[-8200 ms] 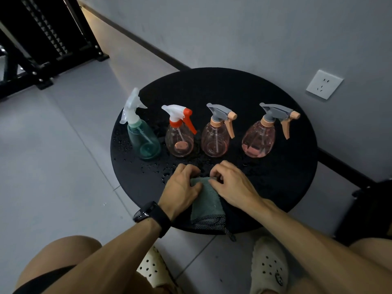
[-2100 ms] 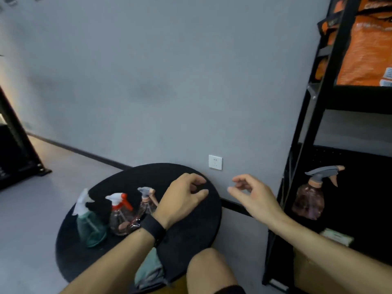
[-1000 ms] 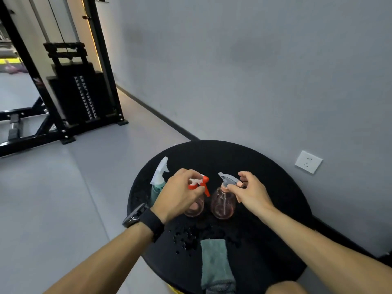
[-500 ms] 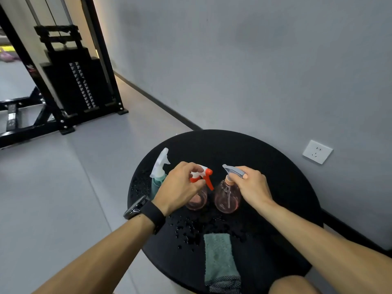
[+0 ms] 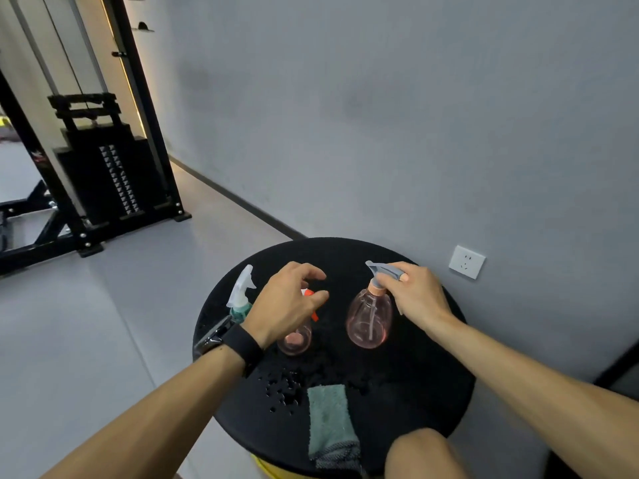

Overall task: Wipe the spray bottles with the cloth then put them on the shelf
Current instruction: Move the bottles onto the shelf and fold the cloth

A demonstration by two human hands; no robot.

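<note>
beside the cloth [image 5: 328, 416], water droplets [image 5: 281, 392]

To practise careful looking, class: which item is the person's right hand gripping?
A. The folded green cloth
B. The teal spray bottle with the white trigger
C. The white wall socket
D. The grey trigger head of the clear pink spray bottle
D: the right hand is closed on the grey trigger head of the clear pink spray bottle, while the folded green cloth lies untouched on the round black table.

Three spray bottles crowd the left and middle of the round tabletop [image 5: 432, 392]: green bottle [image 5: 240, 295], red-trigger bottle [image 5: 297, 340], pink bottle [image 5: 369, 321]. The folded cloth [image 5: 328, 420] occupies the near edge. The tabletop's right side and far rim lie open, the wall just behind.
</note>
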